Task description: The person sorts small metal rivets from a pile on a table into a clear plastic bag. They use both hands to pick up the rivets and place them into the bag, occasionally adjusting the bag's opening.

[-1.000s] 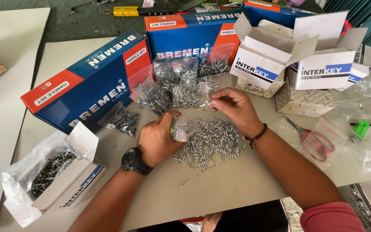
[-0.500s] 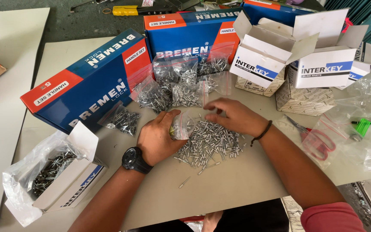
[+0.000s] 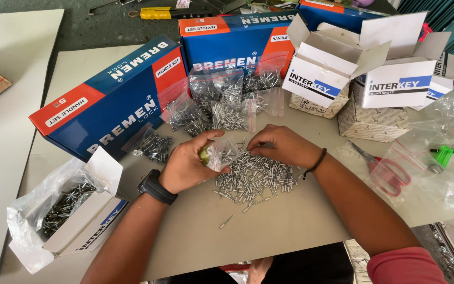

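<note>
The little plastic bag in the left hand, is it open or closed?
Open: the left hand holds the small clear bag with its mouth spread toward the rivet pile.

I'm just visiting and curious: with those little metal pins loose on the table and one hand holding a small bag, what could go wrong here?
The small clear bag in the left hand could tip and spill. The right hand might scatter the loose rivets; one stray rivet already lies apart.

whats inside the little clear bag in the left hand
The small clear bag in the left hand holds a few silver rivets, like the loose pile under the right hand. Fingers cover the bag's left part, so how full it is cannot be told.
</note>
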